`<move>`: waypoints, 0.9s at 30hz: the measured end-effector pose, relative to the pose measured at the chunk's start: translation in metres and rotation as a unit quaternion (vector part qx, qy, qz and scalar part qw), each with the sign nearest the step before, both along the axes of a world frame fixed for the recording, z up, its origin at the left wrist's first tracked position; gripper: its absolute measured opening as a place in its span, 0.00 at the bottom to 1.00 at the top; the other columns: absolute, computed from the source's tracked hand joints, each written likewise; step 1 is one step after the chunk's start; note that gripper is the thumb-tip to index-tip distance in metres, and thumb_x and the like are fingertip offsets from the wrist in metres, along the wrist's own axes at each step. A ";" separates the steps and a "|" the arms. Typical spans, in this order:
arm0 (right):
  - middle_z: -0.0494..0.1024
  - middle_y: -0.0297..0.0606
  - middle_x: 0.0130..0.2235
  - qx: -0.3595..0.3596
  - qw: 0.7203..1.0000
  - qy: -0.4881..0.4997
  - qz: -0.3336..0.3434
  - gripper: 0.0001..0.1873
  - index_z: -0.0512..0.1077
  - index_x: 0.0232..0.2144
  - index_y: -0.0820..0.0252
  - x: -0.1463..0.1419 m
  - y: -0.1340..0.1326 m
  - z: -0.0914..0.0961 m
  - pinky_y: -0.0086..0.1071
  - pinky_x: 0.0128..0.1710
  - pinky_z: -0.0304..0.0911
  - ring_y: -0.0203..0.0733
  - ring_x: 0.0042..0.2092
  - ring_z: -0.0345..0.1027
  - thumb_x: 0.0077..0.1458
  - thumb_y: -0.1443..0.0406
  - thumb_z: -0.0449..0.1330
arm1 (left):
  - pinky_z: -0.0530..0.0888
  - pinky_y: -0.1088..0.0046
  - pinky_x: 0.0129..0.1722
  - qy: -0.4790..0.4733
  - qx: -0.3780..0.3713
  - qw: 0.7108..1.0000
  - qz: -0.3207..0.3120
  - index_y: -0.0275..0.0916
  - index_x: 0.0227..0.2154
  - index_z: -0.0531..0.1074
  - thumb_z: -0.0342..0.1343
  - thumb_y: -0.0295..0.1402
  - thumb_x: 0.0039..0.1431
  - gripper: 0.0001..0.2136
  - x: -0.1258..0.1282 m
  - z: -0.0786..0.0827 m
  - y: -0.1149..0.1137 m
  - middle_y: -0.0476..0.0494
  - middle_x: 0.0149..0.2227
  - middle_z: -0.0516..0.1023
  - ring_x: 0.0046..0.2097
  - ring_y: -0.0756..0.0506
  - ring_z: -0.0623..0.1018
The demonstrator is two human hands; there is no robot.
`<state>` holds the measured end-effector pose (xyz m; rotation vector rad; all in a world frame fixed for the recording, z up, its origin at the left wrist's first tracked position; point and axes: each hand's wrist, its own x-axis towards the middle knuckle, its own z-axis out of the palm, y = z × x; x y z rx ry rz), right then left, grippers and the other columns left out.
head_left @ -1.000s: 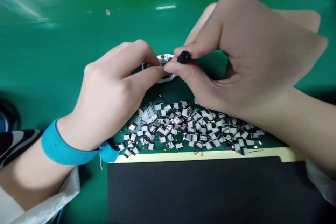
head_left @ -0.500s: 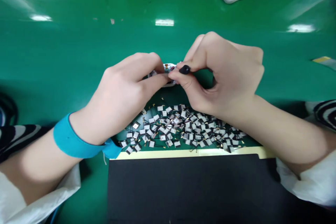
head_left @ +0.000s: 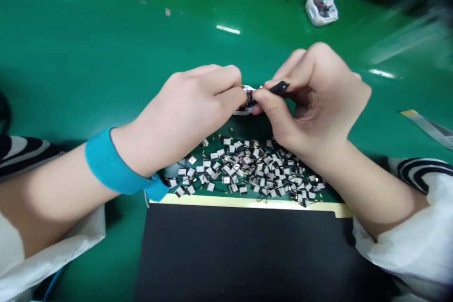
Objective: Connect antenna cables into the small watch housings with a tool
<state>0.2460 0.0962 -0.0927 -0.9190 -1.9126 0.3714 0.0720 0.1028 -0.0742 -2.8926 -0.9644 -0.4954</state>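
My left hand (head_left: 191, 113) grips a small white-rimmed electronic housing (head_left: 247, 102) from the left, and my fingers hide most of it. My right hand (head_left: 313, 99) pinches a small black tab (head_left: 279, 88) between finger and thumb, with the fingertips right against the housing. Whether the tab is joined to the housing is hidden. Below both hands lies a loose pile of small white-and-black flat pieces with thin black wires and gold tips (head_left: 244, 170).
A blue strap (head_left: 115, 165) circles my left wrist. A black mat (head_left: 244, 255) with a cream edge strip lies nearest me, just below the pile. A small white box of parts (head_left: 321, 8) stands far up on the green bench, and a pale strip (head_left: 426, 126) lies at the right.
The view has tilted and pulled back, so my hands look smaller and sit further right. The black tab now shows as a longer strip. My hands still hold the housing and tab.
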 end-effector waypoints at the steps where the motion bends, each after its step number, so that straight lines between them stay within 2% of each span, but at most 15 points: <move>1: 0.63 0.30 0.23 -0.019 0.999 0.028 0.014 0.18 0.52 0.20 0.59 0.000 0.001 0.000 0.25 0.17 0.61 0.31 0.23 0.63 0.49 0.67 0.60 | 0.71 0.74 0.30 0.001 -0.001 1.000 0.000 0.36 0.32 0.71 0.42 0.30 0.61 0.12 0.000 0.000 0.000 0.48 0.34 0.71 0.36 0.47 0.73; 3: 0.63 0.32 0.25 -0.077 0.992 0.097 0.033 0.16 0.53 0.21 0.59 0.000 0.002 0.000 0.25 0.15 0.62 0.32 0.22 0.64 0.49 0.69 0.60 | 0.70 0.75 0.31 0.008 -0.016 1.000 0.008 0.37 0.32 0.71 0.39 0.30 0.61 0.14 0.001 0.001 0.000 0.49 0.34 0.71 0.37 0.49 0.73; 5: 0.64 0.34 0.27 -0.110 0.980 0.164 0.016 0.14 0.54 0.23 0.59 0.000 0.002 0.000 0.26 0.14 0.63 0.33 0.22 0.66 0.50 0.71 0.58 | 0.70 0.76 0.33 0.019 -0.032 0.999 0.021 0.38 0.33 0.71 0.37 0.30 0.62 0.16 0.002 0.002 0.000 0.50 0.34 0.71 0.38 0.50 0.73; 9: 0.65 0.34 0.25 -0.079 0.968 0.230 -0.068 0.10 0.56 0.25 0.60 0.001 0.001 0.000 0.28 0.16 0.65 0.36 0.25 0.68 0.51 0.73 0.55 | 0.70 0.73 0.35 0.018 -0.043 0.999 0.024 0.38 0.33 0.71 0.38 0.29 0.62 0.15 0.003 0.005 -0.002 0.49 0.35 0.71 0.38 0.49 0.72; 14: 0.66 0.34 0.26 -0.090 0.976 0.186 -0.073 0.10 0.56 0.24 0.60 0.004 0.000 0.003 0.31 0.21 0.66 0.38 0.28 0.69 0.52 0.72 0.55 | 0.70 0.74 0.34 -0.005 -0.054 0.998 0.033 0.38 0.32 0.71 0.42 0.31 0.61 0.12 0.004 0.005 -0.002 0.50 0.34 0.72 0.38 0.49 0.73; 20: 0.67 0.35 0.28 -0.077 0.987 0.122 -0.070 0.15 0.51 0.22 0.56 0.006 -0.001 0.006 0.30 0.21 0.61 0.36 0.29 0.68 0.54 0.72 0.54 | 0.70 0.74 0.35 -0.027 -0.054 0.998 0.028 0.38 0.32 0.72 0.46 0.29 0.60 0.09 0.005 0.004 -0.002 0.49 0.34 0.73 0.38 0.48 0.73; 27: 0.67 0.32 0.30 -0.083 0.991 0.080 -0.073 0.09 0.54 0.31 0.55 0.006 -0.004 0.008 0.29 0.25 0.61 0.32 0.30 0.67 0.57 0.71 0.52 | 0.69 0.72 0.36 -0.014 -0.038 0.999 0.023 0.39 0.33 0.71 0.46 0.28 0.60 0.09 0.004 0.006 -0.004 0.48 0.35 0.72 0.40 0.47 0.73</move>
